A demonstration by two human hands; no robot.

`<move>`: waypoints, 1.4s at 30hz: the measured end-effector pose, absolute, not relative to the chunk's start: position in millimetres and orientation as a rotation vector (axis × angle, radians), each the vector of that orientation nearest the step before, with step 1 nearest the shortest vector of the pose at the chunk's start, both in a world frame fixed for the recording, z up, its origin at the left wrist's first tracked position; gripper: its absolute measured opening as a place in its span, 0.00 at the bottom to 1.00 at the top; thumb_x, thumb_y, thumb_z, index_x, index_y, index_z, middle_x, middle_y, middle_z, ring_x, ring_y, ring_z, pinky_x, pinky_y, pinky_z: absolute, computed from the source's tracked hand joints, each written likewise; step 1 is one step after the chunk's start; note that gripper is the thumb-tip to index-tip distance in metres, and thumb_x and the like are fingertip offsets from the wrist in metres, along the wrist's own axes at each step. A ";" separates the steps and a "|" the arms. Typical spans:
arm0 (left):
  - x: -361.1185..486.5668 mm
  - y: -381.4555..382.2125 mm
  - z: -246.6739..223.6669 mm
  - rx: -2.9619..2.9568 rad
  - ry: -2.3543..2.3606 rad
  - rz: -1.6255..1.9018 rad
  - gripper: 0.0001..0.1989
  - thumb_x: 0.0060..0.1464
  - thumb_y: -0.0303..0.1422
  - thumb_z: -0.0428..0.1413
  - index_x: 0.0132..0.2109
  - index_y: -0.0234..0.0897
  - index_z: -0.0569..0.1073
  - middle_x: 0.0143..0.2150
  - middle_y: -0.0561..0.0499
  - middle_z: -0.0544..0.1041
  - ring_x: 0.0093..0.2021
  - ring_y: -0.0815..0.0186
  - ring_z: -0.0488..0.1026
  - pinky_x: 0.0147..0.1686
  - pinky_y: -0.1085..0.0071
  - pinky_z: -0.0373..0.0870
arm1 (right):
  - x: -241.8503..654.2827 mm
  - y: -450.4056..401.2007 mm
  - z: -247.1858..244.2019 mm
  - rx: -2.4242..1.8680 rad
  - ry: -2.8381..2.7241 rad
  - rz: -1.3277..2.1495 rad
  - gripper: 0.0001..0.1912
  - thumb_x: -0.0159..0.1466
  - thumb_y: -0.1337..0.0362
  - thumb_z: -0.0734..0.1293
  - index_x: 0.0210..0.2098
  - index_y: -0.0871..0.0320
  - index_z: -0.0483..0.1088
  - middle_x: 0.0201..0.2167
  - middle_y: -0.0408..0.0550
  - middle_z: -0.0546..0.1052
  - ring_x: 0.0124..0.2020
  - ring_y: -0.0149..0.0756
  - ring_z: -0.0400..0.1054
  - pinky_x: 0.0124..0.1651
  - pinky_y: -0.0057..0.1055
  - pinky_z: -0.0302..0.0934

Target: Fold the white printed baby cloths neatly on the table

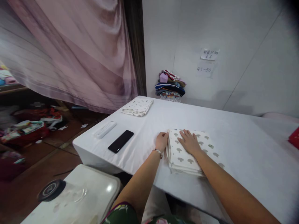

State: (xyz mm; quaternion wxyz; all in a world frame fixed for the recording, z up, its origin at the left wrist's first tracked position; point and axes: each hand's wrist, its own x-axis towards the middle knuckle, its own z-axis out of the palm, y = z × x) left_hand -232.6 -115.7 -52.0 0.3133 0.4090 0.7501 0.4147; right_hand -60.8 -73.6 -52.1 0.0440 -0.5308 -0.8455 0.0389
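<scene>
A folded white cloth with grey mushroom prints (179,152) lies on the white table (144,140) in front of me. My right hand (189,142) rests flat on top of it, fingers spread. At the cloth's left edge, my left hand (162,140) has its fingers curled in against the fabric, and a bracelet circles that wrist. Farther back on the left sits another folded white cloth (138,106) with small dark marks.
A black phone (121,141) and a white slim object (105,129) lie on the table's left part. Stacked folded fabrics (170,87) stand behind the table by the wall. A white stool-like surface (93,186) holds a lidded container at lower left. A pink curtain (93,56) hangs at left.
</scene>
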 end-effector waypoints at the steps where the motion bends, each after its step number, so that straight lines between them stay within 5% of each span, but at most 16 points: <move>1: -235.7 -120.2 -52.2 1.070 1.969 1.104 0.11 0.56 0.36 0.49 0.40 0.36 0.73 0.37 0.48 0.78 0.34 0.67 0.74 0.34 0.73 0.67 | -60.8 -73.6 -51.9 -1.625 -2.584 0.124 0.30 0.67 0.48 0.46 0.64 0.52 0.51 0.66 0.48 0.48 0.66 0.42 0.38 0.63 0.49 0.36; 9: -243.0 -172.5 -61.5 1.020 1.749 1.066 0.10 0.53 0.28 0.49 0.40 0.35 0.73 0.31 0.51 0.76 0.20 0.73 0.69 0.26 0.74 0.66 | -58.0 -68.1 -48.9 -1.622 -2.546 0.270 0.30 0.66 0.49 0.47 0.63 0.53 0.53 0.67 0.47 0.47 0.66 0.43 0.37 0.63 0.50 0.36; 13: -238.5 -177.3 -62.1 1.086 1.754 1.053 0.09 0.52 0.29 0.50 0.37 0.35 0.75 0.28 0.51 0.76 0.24 0.70 0.70 0.27 0.74 0.65 | -59.9 -79.0 -33.3 -1.524 -2.380 0.318 0.28 0.66 0.52 0.48 0.59 0.57 0.60 0.64 0.50 0.54 0.65 0.44 0.44 0.62 0.45 0.42; 18: -235.1 -175.2 -59.7 1.187 1.826 1.075 0.09 0.51 0.30 0.52 0.38 0.37 0.76 0.34 0.49 0.78 0.33 0.67 0.73 0.35 0.73 0.66 | -76.7 -119.0 -13.6 -1.421 -2.363 0.395 0.20 0.64 0.52 0.53 0.40 0.55 0.71 0.38 0.48 0.75 0.40 0.38 0.68 0.41 0.32 0.59; 21: -232.3 -175.5 -58.9 1.201 1.787 1.143 0.09 0.51 0.30 0.52 0.38 0.37 0.76 0.36 0.49 0.78 0.35 0.66 0.73 0.37 0.72 0.66 | -91.4 -134.2 -7.0 -1.561 -2.426 0.475 0.21 0.64 0.48 0.54 0.37 0.56 0.70 0.29 0.46 0.75 0.31 0.37 0.68 0.31 0.30 0.55; 29: -229.9 -175.6 -57.0 0.655 1.499 1.288 0.17 0.50 0.26 0.51 0.49 0.29 0.68 0.26 0.52 0.72 0.20 0.73 0.65 0.20 0.76 0.60 | -109.5 -135.5 -4.4 -1.688 -2.571 0.367 0.20 0.60 0.49 0.60 0.39 0.60 0.69 0.36 0.53 0.76 0.37 0.42 0.69 0.32 0.30 0.52; 35: -227.7 -172.9 -50.7 0.614 1.285 1.258 0.10 0.51 0.34 0.54 0.37 0.30 0.70 0.23 0.55 0.68 0.19 0.76 0.63 0.17 0.79 0.56 | -96.0 -126.3 -14.5 -1.547 -2.404 0.681 0.09 0.59 0.62 0.61 0.34 0.57 0.71 0.32 0.46 0.77 0.33 0.34 0.68 0.33 0.27 0.53; 42: -223.0 -167.2 -47.5 0.753 1.478 1.182 0.11 0.45 0.36 0.59 0.34 0.32 0.73 0.18 0.58 0.65 0.19 0.74 0.61 0.18 0.78 0.56 | -89.4 -120.6 -23.2 -1.431 -2.062 1.137 0.07 0.56 0.64 0.62 0.32 0.59 0.70 0.21 0.42 0.73 0.20 0.30 0.64 0.25 0.25 0.54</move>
